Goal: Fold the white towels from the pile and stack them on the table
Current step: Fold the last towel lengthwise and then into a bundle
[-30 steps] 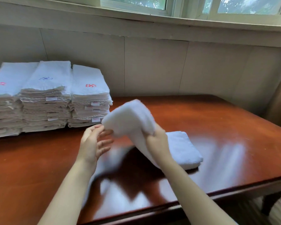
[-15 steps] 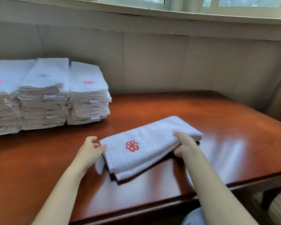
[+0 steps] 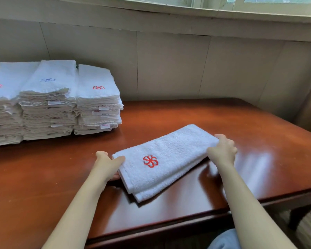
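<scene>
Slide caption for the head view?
Left hand and right hand hold the ends of a folded towel on the table, near towel stacks.

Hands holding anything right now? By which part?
Both hold the folded white towel, which lies on the table. The left hand pinches its left short end, thumb on top. The right hand grips the right end.

- Leftmost stack (image 3: 2, 105): cut by the left edge.
- Left hand (image 3: 107, 164): fingertips hidden under the towel (image 3: 171, 155).
- Right hand (image 3: 223, 150): fingers hidden behind its own back.
- Stack labels (image 3: 104, 125): print too small to read.
</scene>
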